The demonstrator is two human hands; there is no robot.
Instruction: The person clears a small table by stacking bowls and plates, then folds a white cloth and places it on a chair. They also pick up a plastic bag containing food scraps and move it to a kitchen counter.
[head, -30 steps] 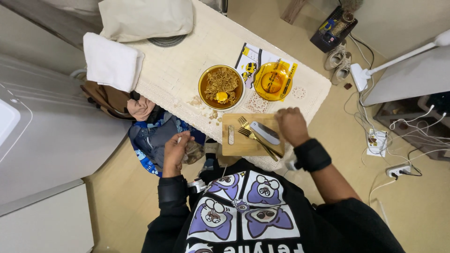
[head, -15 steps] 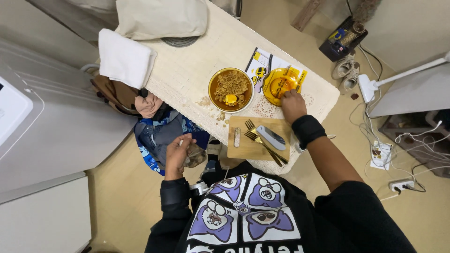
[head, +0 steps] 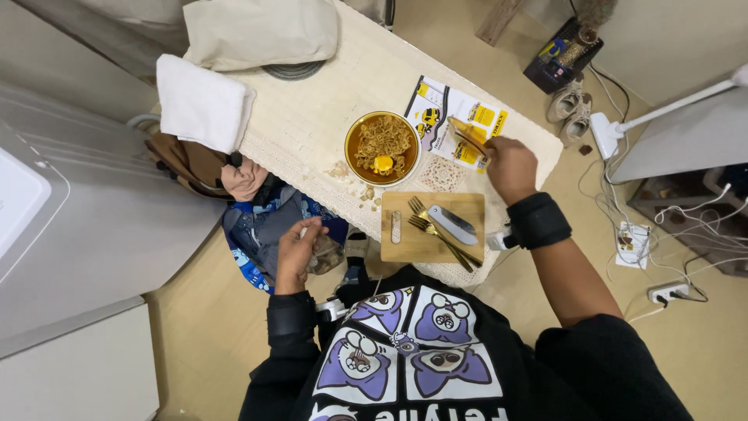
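Your right hand [head: 510,166] has travelled away from the wooden cutting board [head: 431,228], where it rested a second ago, and has picked up the yellow-orange wrapper [head: 466,134] that earlier lay flat on the printed leaflet [head: 444,109]; the wrapper is now raised and tilted, pinched at its near edge between your fingers, just right of the bowl of noodles [head: 382,146]. The change indicates that handling has passed from the board to the wrapper, with the board's contents left alone: the two forks [head: 435,230] lie crossed upon it, the grey-bladed knife [head: 453,225] lies over them, and a small pale item [head: 396,227] sits near its left edge. The right forearm reaches forward across the table [head: 327,109], wrist cuffed in a black band [head: 538,221], palm turned down and fingers closed on the wrapper's edge. Your left hand [head: 297,253] has stayed low, off the table's near edge and above the blue patterned bag [head: 261,226] on the floor; it is clenched around a small crumpled brownish object [head: 326,253], whose kind cannot be told at this size. The left elbow is bent and kept close to your torso. The bowl, its egg yolk [head: 382,164] showing among the noodles, stands untouched between the two hands, with crumbs [head: 343,171] scattered on the cloth to its left. A folded white towel [head: 201,103] and a beige cushion [head: 261,30] occupy the far end of the table.
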